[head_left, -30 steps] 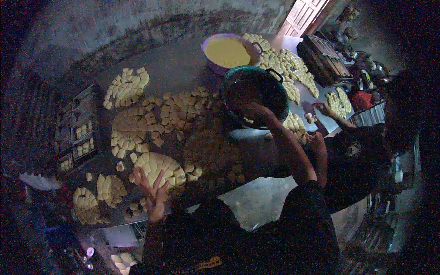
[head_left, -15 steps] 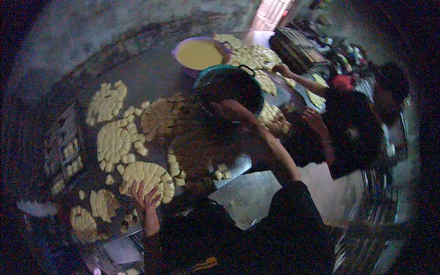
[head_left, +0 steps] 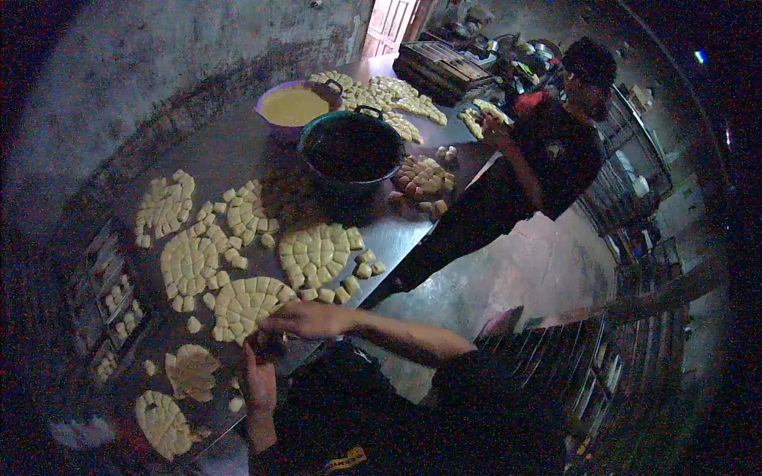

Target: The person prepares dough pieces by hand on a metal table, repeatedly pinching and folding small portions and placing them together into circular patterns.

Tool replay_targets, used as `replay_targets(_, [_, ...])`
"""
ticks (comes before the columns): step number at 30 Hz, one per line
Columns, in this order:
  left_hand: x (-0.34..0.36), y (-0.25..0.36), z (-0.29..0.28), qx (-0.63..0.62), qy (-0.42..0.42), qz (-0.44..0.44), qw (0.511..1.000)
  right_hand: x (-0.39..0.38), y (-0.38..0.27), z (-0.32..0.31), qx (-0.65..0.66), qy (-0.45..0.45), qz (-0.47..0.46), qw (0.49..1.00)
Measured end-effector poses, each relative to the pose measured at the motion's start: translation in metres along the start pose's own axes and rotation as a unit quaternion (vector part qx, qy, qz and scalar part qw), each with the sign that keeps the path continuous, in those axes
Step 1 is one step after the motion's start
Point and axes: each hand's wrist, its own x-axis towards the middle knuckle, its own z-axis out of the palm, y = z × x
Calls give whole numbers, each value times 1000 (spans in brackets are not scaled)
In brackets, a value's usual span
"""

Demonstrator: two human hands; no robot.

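Note:
A round slab of pale dough [head_left: 250, 297], scored into many small blocks, lies on the dark table close in front of me. My right hand [head_left: 305, 319] reaches across to its near right edge, fingers stretched leftward over the rim. Just below that rim is my left hand [head_left: 259, 381], one finger pointing up beside the dough. Shadow hides part of the fingers of both hands, and I see nothing held in either. Another cut dough slab [head_left: 319, 252] sits to the right, with loose dough blocks [head_left: 349, 287] beside it.
More cut dough [head_left: 189, 262] covers the table's left side. A dark bowl with a green rim [head_left: 353, 151] and a purple basin of yellowish liquid [head_left: 294, 107] stand farther back. On the right a co-worker [head_left: 559, 151] handles dough [head_left: 476, 119]. Crates [head_left: 111, 293] hold dough blocks at left.
My right hand has come back from the dark bowl to the near dough slab. My left hand has slid off the slab's top to below its edge. The view has shifted.

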Motion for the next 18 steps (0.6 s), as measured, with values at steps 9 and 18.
replay_targets(9, [-63,-22,-111,636,45,154,755,3,-22,99,-188,147,-40,970])
replay_targets(18, [-72,-25,-130,344,117,148,920,12,-57,111,-81,-76,-67,991])
